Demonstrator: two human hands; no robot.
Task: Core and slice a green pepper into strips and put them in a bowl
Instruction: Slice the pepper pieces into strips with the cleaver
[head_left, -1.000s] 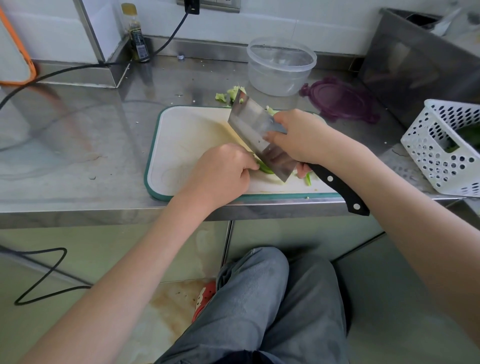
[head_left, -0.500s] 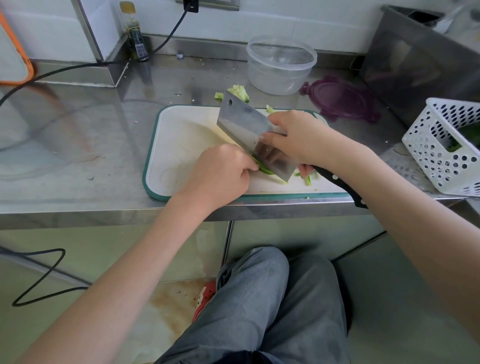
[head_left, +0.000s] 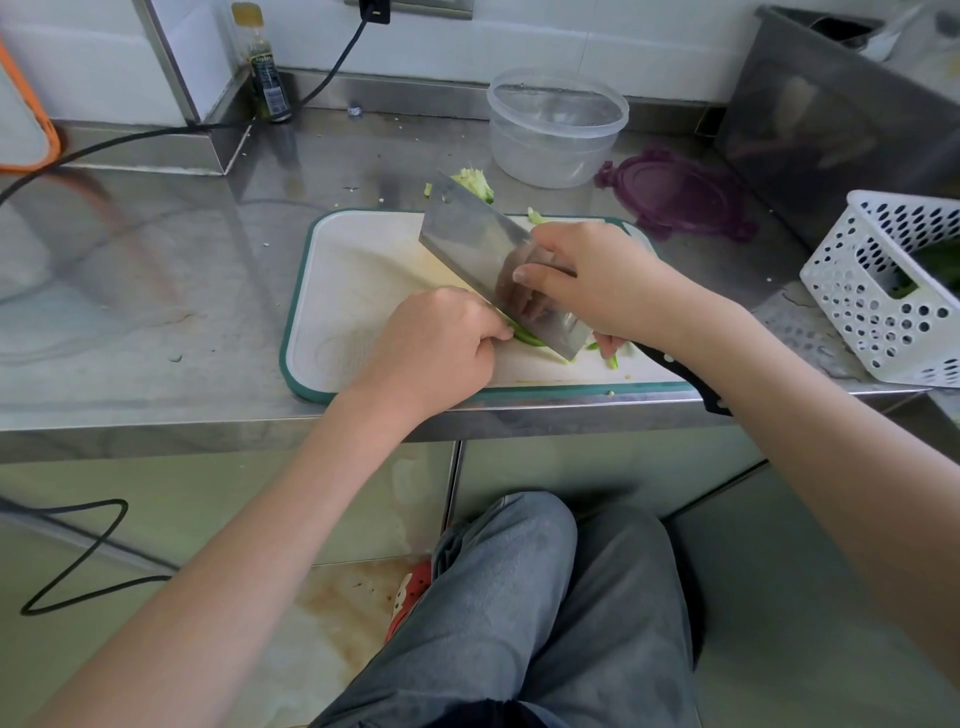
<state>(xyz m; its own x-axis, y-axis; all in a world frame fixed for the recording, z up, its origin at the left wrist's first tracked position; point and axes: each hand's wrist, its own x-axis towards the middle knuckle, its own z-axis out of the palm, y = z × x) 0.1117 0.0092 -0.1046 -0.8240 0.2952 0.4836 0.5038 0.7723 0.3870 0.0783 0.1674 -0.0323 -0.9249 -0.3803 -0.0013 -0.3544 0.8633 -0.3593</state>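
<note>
No lettering reads clearly here: the small bottle (head_left: 266, 78) in the far left corner of the surface (head_left: 156, 291) carries a dark label, too blurred to make out. On to the hands. The right hand (head_left: 597, 280) comes in from the right edge, wrist bent, its grip closed round the top of the cleaver (head_left: 493, 265) where blade meets black handle, thumb flat on the steel; the blade tilts, its edge down on the green pepper (head_left: 527, 336). The left hand (head_left: 441, 343) sits knuckles-up near the front edge of the cutting board (head_left: 353, 280), fingers curled over the pepper, pinning it against the board right beside the blade. A few green strips (head_left: 613, 359) lie just right of the cleaver. The clear bowl (head_left: 556, 130) waits past the board's far edge, with pepper scraps (head_left: 475, 182) just left of it and a purple lid (head_left: 675, 192) to its right.
</note>
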